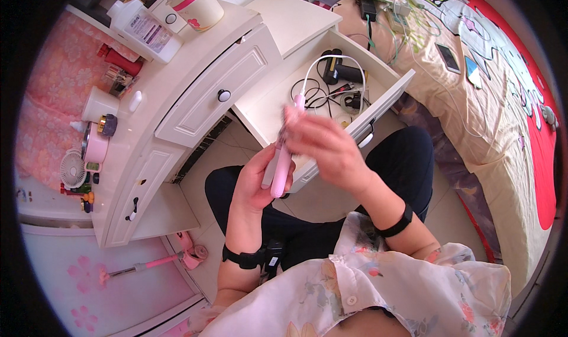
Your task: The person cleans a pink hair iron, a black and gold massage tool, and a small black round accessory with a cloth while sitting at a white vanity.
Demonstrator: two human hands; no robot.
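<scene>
In my left hand [253,181] is a slim pink two-armed device [280,170], which looks like a small hair straightener. Its lower end points toward me, and a paler arm shows beside the pink one. A white cord [330,57] leaves its far end and loops over the open drawer [262,110]. My right hand [326,144] is blurred by motion at the device's upper half. Its fingers cover that part, so whether they grip it is hidden. Below both hands are my knees in dark trousers.
Inside the drawer lie a black gun-shaped device [339,70] and tangled black cables [317,95]. A white dresser [186,79] at left bears a white bottle [146,30], a lidded canister [195,4] and a small fan [73,168]. At right, a bed [448,102] holds a phone [448,57].
</scene>
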